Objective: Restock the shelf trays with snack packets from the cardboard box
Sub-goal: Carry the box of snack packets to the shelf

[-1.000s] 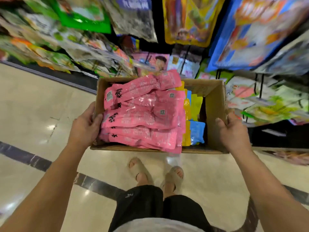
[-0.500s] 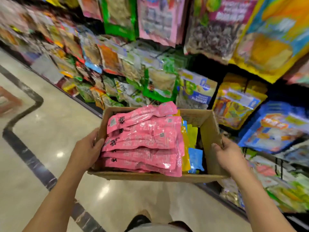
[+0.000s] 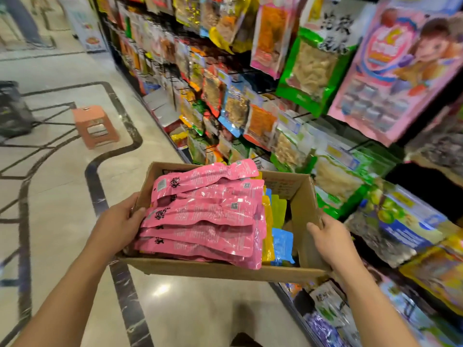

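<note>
I carry an open cardboard box (image 3: 225, 272) in front of me, above the shop floor. My left hand (image 3: 117, 225) grips its left wall, fingers curled over the rim. My right hand (image 3: 330, 240) grips the right wall the same way. A stack of long pink snack packets (image 3: 208, 214) fills the left and middle of the box. Beside them stand yellow packets (image 3: 276, 209) and blue packets (image 3: 283, 242). The box's right end is partly bare.
Shelves and pegs full of hanging snack bags (image 3: 313, 71) run along my right, close to the box. A pink plastic stool (image 3: 95, 126) stands on the tiled floor ahead left. A dark cart (image 3: 12, 111) sits at the far left.
My view has swung left and up along the aisle, from my feet to the shelving ahead. The stool and cart have come into sight. Both hands keep the same grip on the box.
</note>
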